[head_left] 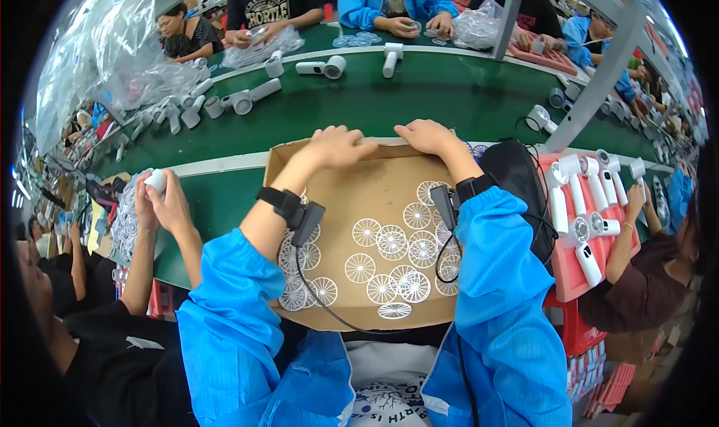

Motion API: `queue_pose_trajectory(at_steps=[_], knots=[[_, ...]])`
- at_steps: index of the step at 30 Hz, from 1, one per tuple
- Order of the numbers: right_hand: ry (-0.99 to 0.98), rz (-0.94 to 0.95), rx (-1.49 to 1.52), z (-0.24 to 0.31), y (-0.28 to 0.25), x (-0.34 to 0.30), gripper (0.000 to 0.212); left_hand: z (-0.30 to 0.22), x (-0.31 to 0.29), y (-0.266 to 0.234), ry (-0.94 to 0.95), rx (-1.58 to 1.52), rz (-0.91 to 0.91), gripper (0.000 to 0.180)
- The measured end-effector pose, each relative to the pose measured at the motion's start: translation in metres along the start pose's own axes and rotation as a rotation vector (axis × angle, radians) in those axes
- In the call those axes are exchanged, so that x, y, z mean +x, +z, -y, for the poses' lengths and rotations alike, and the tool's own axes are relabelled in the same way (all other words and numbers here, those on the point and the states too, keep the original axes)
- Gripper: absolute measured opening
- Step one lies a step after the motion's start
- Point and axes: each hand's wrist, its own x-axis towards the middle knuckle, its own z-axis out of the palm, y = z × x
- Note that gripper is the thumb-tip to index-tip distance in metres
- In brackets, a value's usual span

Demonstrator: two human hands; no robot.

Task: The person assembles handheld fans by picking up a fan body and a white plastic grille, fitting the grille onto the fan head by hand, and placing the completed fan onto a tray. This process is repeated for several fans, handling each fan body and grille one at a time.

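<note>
A shallow cardboard box lies open in front of me, its near side close to my body. Many round white spoked grilles are scattered over its bottom, thickest along the left and right sides. My left hand is closed over the far rim, fingers bent across the edge and partly hidden. Just to its right, my right hand also grips that rim, thumb side toward the left hand. Neither hand touches a grille. Each wrist wears a black strap with a small device and cable.
Beyond the box runs a green conveyor carrying white handheld fans. A pink tray of fans stands at right, beside a black bag. A grey metal post rises at far right. Co-workers sit on both sides and opposite.
</note>
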Motion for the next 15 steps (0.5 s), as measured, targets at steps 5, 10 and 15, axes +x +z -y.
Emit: queue_pose_trajectory(at_steps=[5, 10, 15], knots=[[0.03, -0.024, 0.057, -0.013, 0.002, -0.002, 0.047, -0.014, 0.014, -0.002, -0.164, 0.015, 0.219, 0.043], [-0.122, -0.03, 0.375, -0.01, -0.007, 0.006, 0.038, -0.002, 0.003, -0.009, 0.019, -0.049, 0.132, 0.039], [0.123, -0.472, 1.274, -0.059, -0.11, 0.014, 0.034, 0.002, 0.015, -0.008, -0.058, -0.049, 0.265, 0.039]])
